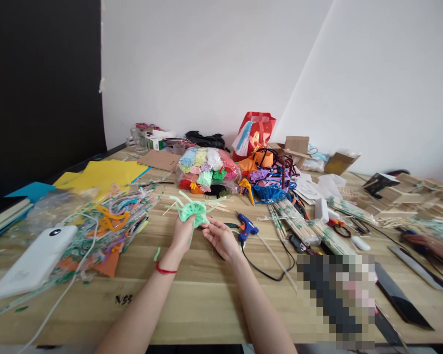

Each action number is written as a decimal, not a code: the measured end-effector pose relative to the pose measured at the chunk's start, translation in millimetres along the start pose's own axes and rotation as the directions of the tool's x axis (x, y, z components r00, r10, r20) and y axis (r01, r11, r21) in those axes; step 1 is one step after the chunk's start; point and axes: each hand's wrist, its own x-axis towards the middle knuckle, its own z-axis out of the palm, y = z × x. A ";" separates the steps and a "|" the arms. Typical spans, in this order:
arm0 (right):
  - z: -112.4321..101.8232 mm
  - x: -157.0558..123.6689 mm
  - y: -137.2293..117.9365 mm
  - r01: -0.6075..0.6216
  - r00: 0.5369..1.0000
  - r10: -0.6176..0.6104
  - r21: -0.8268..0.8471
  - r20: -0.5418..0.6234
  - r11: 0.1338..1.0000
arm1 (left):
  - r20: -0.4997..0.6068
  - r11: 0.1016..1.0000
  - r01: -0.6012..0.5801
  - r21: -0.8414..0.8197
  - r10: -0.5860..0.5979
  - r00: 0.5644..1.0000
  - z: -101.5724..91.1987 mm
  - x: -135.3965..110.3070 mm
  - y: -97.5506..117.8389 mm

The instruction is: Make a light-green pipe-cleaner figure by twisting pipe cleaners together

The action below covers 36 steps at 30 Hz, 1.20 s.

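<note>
A light green piece woven from pipe cleaners (pixel 192 210), with loose strands sticking out at its top and sides, is raised above the middle of the table. My left hand (pixel 184 233), with a red string on its wrist, grips its lower edge between thumb and fingers. At the piece's lower right, my right hand (pixel 221 239) has its thumb and index finger pinched together at the edge, seemingly on a green strand; the other fingers are loosely curled. Just right of that hand lies a blue glue gun (pixel 247 226) with a black cable and a clear glue stick in its back.
Pipe cleaner scraps (pixel 127 216) and a white power bank (pixel 35 260) lie left. Behind are a bag of coloured bundles (pixel 208 169) and a red bag (pixel 256 130). Wrapped wooden sticks (pixel 293 219) and a phone (pixel 402 295) lie right. Another person's hand (pixel 433 246) shows at far right.
</note>
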 end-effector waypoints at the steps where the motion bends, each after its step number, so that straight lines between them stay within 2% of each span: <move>1: 1.3 0.0 2.1 0.057 0.998 -0.058 -0.041 -0.023 0.998 | 0.022 0.999 0.023 -0.041 -0.022 1.000 2.5 -2.3 -0.4; 3: 2.7 0.8 6.5 0.155 0.984 -0.168 -0.170 -0.063 0.973 | 0.062 0.994 0.069 -0.087 -0.064 0.996 8.8 -8.5 -0.8; 6: 0.2 3.7 10.7 0.198 0.957 -0.255 -0.329 -0.138 0.923 | 0.131 0.977 0.167 -0.129 -0.150 0.980 17.3 -18.3 -0.2; 9: -8.0 8.1 10.9 0.208 0.904 -0.332 -0.403 -0.268 0.891 | 0.209 0.950 0.287 -0.124 -0.258 0.943 21.4 -25.5 1.6; 12: -17.6 12.3 9.5 0.238 0.870 -0.386 -0.424 -0.306 0.874 | 0.265 0.940 0.335 -0.058 -0.309 0.913 22.0 -29.5 4.1; 15: -24.6 15.5 9.7 0.241 0.869 -0.384 -0.410 -0.313 0.880 | 0.265 0.972 0.233 -0.011 -0.222 0.938 21.6 -30.4 7.9; 19: -29.7 18.6 12.9 0.243 0.857 -0.384 -0.388 -0.344 0.889 | 0.188 0.999 0.045 0.031 -0.050 0.981 19.8 -27.9 14.2; 22: -29.7 19.0 13.0 0.256 0.846 -0.393 -0.373 -0.360 0.892 | 0.180 0.998 0.013 0.069 -0.026 0.983 17.4 -25.1 18.0; 25: -24.0 16.5 7.8 0.251 0.870 -0.346 -0.290 -0.351 0.924 | 0.200 0.998 0.014 0.060 -0.026 0.979 15.5 -22.3 19.0; 29: -9.7 9.7 -2.3 0.209 0.949 -0.220 -0.071 -0.224 0.975 | 0.170 1.000 0.015 0.006 -0.015 0.985 15.4 -20.8 16.4; 33: 0.5 4.4 -6.1 0.135 0.960 -0.124 0.027 -0.250 0.990 | 0.146 0.999 0.002 -0.037 0.004 0.989 16.1 -22.6 15.2; 36: 0.4 3.5 -7.5 0.067 0.970 -0.038 0.111 -0.240 0.992 | 0.193 0.995 0.077 -0.060 -0.064 0.979 16.0 -22.8 17.3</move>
